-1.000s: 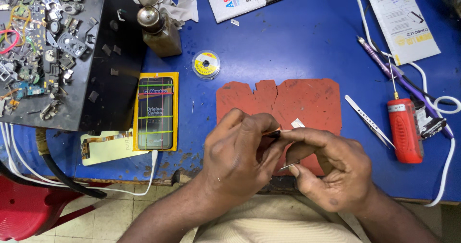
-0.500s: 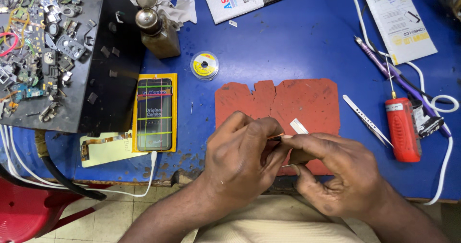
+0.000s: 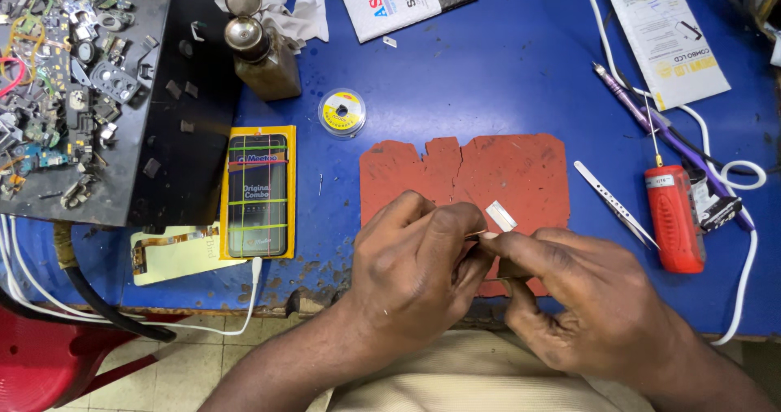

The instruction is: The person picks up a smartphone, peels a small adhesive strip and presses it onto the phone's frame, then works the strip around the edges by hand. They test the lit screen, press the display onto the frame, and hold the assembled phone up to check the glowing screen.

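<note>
- Your left hand (image 3: 419, 278) and right hand (image 3: 590, 306) meet at the near table edge, fingertips pinched together on a small thin part (image 3: 476, 235); it's mostly hidden, can't tell what it is.
- Both hands sit over the near edge of the red mat (image 3: 468, 176).
- A small pale strip (image 3: 501, 216) lies on the mat just past your fingers.
- Left of the mat: phone (image 3: 257, 194) in a yellow tray, a white cable (image 3: 244, 314) running under it.
- Right of the mat: tweezers (image 3: 614, 203), then a red tool (image 3: 674, 217) beside them.
- Farther: solder reel (image 3: 342, 113) just beyond the mat, brown bottle (image 3: 262, 52) behind it.
- Far left: black tray (image 3: 187, 135) full of scrap parts.
- Far right: paper leaflet (image 3: 667, 34) on the blue table (image 3: 504, 70).
</note>
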{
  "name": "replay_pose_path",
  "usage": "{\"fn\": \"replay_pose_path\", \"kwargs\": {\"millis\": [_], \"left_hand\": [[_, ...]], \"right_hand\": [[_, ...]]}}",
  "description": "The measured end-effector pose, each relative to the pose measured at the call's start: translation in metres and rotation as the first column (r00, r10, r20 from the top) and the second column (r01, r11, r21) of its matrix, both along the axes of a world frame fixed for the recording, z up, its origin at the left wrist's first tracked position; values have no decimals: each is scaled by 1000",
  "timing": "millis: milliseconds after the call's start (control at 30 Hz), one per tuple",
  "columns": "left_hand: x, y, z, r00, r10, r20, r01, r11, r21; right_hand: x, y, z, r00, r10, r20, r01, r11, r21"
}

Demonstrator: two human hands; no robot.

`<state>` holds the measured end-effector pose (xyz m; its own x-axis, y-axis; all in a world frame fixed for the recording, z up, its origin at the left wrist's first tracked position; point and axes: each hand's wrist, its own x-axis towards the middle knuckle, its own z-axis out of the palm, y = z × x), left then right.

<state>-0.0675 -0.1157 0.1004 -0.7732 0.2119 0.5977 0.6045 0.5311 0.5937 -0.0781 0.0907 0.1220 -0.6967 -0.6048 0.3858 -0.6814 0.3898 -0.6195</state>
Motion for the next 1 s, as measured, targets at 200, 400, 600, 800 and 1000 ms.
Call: {"fn": "replay_pose_path", "kwargs": {"millis": [200, 400, 600, 800, 1000], "left_hand": [[-1, 3, 1, 1000, 2, -2, -2, 1000, -19], [0, 6, 3, 999, 11, -32, -12, 1000, -28], [-1, 8, 3, 999, 3, -44, -5, 999, -45], [0, 9, 4, 998, 16, -67, -19, 999, -45], [0, 10, 6, 998, 10, -62, -13, 999, -50]], "right_hand": [[1, 2, 1, 998, 0, -70, 3, 999, 39], [4, 3, 6, 998, -23, -60, 29, 995, 93], [4, 4, 10, 997, -6, -73, 14, 994, 109], [7, 3, 13, 994, -4, -113, 17, 993, 118], [8, 3, 14, 994, -10, -106, 23, 993, 120]]}}
